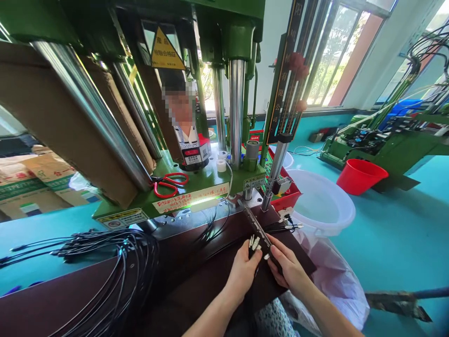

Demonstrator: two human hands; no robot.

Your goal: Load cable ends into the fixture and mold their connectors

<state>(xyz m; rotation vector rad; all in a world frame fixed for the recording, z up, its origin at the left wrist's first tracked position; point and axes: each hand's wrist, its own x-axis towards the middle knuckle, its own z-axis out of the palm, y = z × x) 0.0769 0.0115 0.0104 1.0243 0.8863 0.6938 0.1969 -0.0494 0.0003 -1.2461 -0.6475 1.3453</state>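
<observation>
My left hand [246, 267] is closed around a small bunch of black cables, whose pale connector ends [254, 242] stick up past the fingers. Thumb and fingers of my right hand [286, 263] grip the near end of a long, narrow dark metal bar [257, 226] with a row of small slots. One light connector shows at the bar's near end, between both hands. The far end of the bar reaches toward the green press [242, 179]. To the left, a thick bundle of black cables [138, 262] lies over the dark brown tabletop [182, 292].
Red-handled scissors [170, 185] lie on the press bed. A white tub [319, 201] and a red bucket [361, 175] stand on the floor to the right. A white plastic sack [338, 285] hangs beside the table. A person [185, 126] is behind the press.
</observation>
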